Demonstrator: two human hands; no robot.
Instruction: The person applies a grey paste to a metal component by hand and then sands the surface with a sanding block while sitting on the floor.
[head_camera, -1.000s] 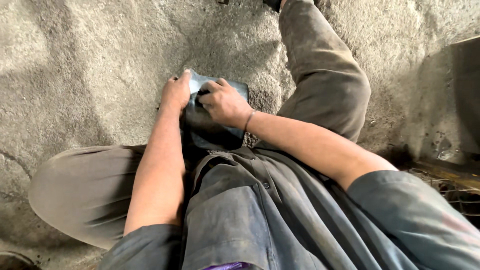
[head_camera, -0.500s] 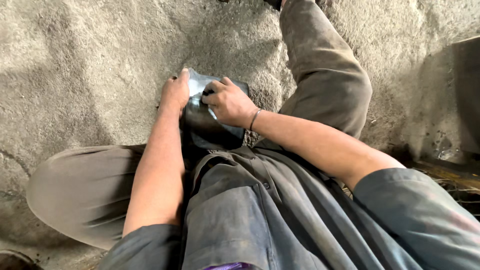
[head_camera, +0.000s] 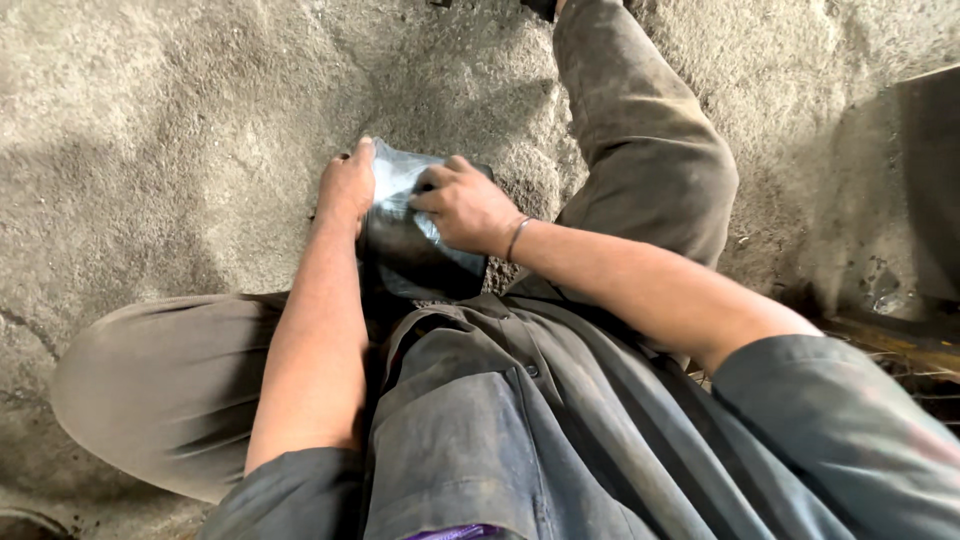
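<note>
I sit on a rough concrete floor with a dark, shiny rounded object (head_camera: 410, 262) between my legs; its upper face reflects pale light. My left hand (head_camera: 347, 188) grips its left edge, fingers curled over the top. My right hand (head_camera: 466, 206), a thin bangle on the wrist, lies flat on its top right side with the fingers pressed on the shiny face. What the object is cannot be made out.
My trousered legs spread to either side, the right knee (head_camera: 650, 140) raised, the left leg (head_camera: 170, 380) bent flat. A dark container or slab (head_camera: 930, 190) stands at the right edge. Grey sandy floor (head_camera: 150, 120) surrounds me.
My right hand has slid a little across the top of the dark object, and more of the pale shiny face shows near my left hand.
</note>
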